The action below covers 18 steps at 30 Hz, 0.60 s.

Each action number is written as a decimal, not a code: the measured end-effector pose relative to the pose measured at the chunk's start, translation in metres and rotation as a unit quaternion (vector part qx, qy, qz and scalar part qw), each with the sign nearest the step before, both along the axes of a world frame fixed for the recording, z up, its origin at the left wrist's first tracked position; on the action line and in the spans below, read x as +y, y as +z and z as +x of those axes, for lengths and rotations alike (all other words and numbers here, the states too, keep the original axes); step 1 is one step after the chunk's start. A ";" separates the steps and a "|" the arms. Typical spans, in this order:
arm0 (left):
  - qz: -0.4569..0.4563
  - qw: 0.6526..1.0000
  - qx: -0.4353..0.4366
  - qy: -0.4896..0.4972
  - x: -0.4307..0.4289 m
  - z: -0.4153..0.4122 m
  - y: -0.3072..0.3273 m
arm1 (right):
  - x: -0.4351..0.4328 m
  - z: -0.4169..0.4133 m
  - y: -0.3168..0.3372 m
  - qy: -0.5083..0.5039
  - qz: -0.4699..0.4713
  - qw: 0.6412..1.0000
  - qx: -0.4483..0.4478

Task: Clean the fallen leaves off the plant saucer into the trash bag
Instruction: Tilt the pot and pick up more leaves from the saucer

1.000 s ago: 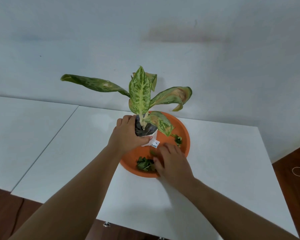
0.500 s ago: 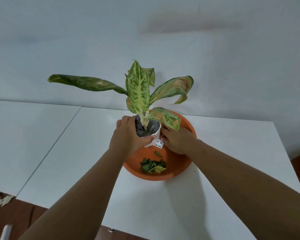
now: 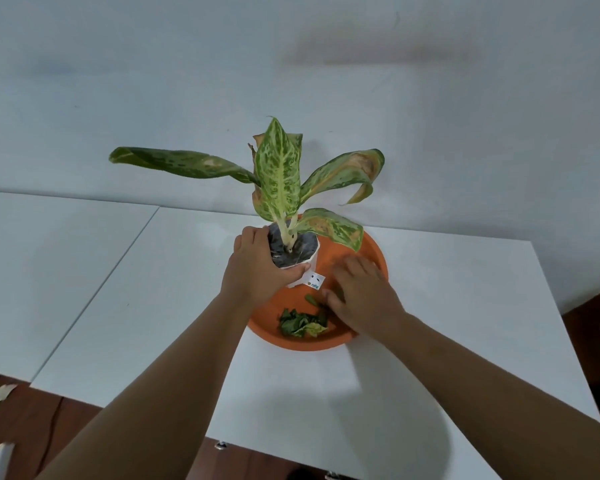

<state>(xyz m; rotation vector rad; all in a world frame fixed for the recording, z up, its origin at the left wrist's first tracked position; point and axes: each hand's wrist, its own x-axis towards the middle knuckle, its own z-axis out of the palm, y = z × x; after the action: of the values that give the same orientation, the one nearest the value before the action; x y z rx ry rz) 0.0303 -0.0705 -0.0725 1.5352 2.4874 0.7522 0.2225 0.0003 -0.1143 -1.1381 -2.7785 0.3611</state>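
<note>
Your white table (image 3: 430, 306) carries the orange saucer (image 3: 302, 342), with the plant (image 3: 278, 174) rising just beyond your left fingertips. Your left hand (image 3: 257, 268) grips the white pot (image 3: 310, 256), fingers curled round its far side and thumb across its near rim. Your right hand (image 3: 364, 299) lies palm down inside the saucer, fingers loosely straight and holding nothing. The heap of fallen leaves (image 3: 302, 323) sits just beside your right thumb, and 1 small leaf (image 3: 310, 299) lies at its tip.
</note>
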 end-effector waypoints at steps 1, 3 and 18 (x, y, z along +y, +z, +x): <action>-0.001 1.000 0.000 -0.001 0.000 -0.001 -0.001 | 0.003 -0.003 0.001 -0.021 -0.008 0.999 -0.023; 0.000 1.000 0.001 -0.001 0.001 -0.001 -0.002 | -0.001 -0.007 0.003 -0.008 -0.033 0.997 -0.063; -0.036 0.998 -0.040 -0.020 0.006 -0.006 0.003 | 0.008 0.032 0.003 0.102 -0.018 0.995 -0.005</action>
<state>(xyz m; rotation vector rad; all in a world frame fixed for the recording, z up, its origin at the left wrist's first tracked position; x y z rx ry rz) 0.0245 -0.0641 -0.0695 1.4952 2.3926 0.6962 0.2543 0.0086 -0.1112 -0.8674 -2.9167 0.4278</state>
